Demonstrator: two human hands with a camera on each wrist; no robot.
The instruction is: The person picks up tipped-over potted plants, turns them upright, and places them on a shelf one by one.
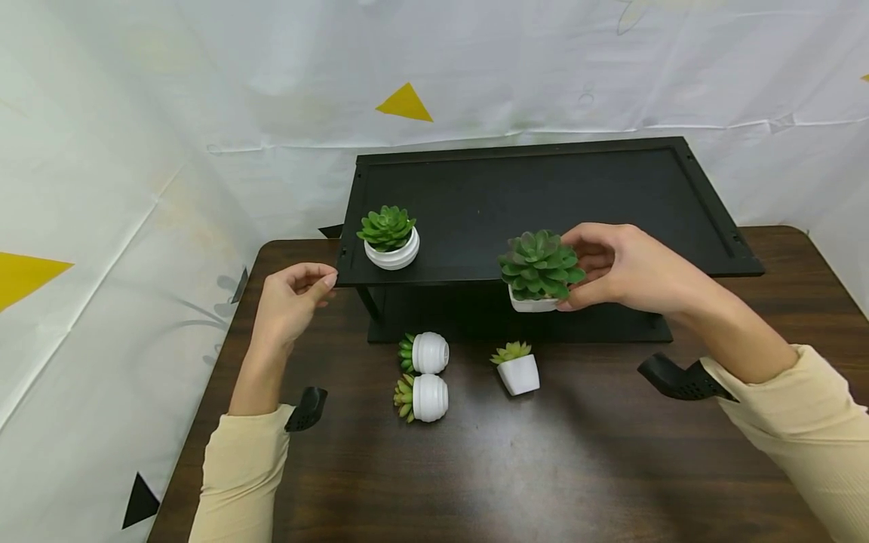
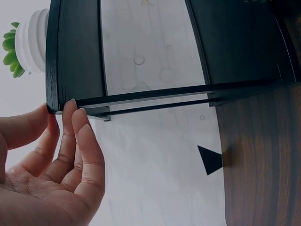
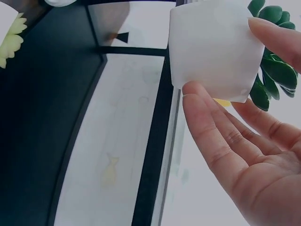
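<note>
My right hand point(image 1: 627, 268) grips a dark green succulent in a squarish white pot point(image 3: 216, 52), thumb on one side and fingers on the other. In the head view this succulent overlaps the front edge of the black shelf point(image 1: 543, 196). At the shelf's front left corner, my left hand point(image 1: 292, 302) pinches the edge of the top board between thumb and fingers, as the left wrist view shows point(image 2: 66, 155). Another green succulent in a round, ridged white pot point(image 1: 392, 253) stands upright on the top board, near that corner.
On the brown wooden table point(image 1: 543, 467), two small succulents in round white pots point(image 1: 431, 352) point(image 1: 431, 397) lie on their sides, foliage to the left. Right of them is a yellow-green succulent in a tilted square pot point(image 1: 519, 375). A white patterned sheet point(image 1: 305, 90) hangs behind.
</note>
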